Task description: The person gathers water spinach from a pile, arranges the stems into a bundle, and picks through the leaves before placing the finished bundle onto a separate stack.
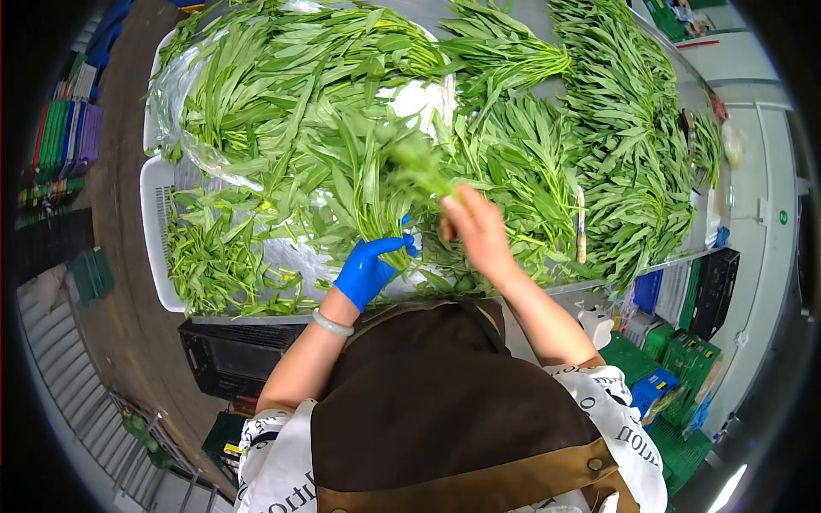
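Observation:
My left hand [370,268], in a blue glove, is closed round the stem ends of a bunch of long-leaved greens [363,184] near the table's front edge. To its right, my bare right hand [475,229] pinches a small sprig [421,167], which is blurred by motion and points up and left. More leafy greens [526,145] lie beyond and beside my right hand. A knife with a light handle [581,224] rests among the greens to the right.
A large heap of greens [256,94] with clear plastic fills the back left. A white basket [157,231] of loose leaves stands at the left. Neat bunches [629,128] line the right side. Black crates [231,355] and green crates [684,376] sit below the table.

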The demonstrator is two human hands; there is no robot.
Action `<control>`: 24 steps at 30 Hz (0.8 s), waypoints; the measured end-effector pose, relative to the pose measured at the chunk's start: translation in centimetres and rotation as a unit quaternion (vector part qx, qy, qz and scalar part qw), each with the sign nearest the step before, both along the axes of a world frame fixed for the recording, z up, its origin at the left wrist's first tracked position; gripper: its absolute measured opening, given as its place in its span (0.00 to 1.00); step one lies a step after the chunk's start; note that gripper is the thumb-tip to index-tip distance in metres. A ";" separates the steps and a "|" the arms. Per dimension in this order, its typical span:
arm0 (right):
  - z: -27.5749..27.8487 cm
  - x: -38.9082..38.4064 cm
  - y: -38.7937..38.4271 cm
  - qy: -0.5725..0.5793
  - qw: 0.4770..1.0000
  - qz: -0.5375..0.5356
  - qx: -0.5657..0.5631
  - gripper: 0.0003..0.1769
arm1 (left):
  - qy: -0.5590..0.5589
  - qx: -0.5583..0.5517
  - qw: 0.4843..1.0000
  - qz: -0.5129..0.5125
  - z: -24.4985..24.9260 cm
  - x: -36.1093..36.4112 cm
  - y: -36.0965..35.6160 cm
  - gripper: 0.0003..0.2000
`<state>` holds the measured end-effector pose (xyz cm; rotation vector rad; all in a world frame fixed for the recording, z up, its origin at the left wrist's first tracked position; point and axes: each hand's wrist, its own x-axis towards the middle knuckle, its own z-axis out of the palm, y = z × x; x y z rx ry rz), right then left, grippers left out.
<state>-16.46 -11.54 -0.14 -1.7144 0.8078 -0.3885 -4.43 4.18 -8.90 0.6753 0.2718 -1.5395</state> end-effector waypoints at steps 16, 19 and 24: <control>-3.6 -0.8 3.3 0.203 0.966 0.145 -0.071 0.17 | -0.039 0.025 0.995 0.083 0.2 -1.5 -0.6 0.19; -1.9 -0.5 3.2 0.212 0.957 0.175 -0.093 0.16 | -0.060 0.038 0.996 0.055 0.8 -1.2 -0.8 0.19; -2.9 -1.4 1.2 0.138 0.984 0.048 0.099 0.13 | -0.048 0.004 0.998 0.040 -0.1 -0.8 -0.4 0.18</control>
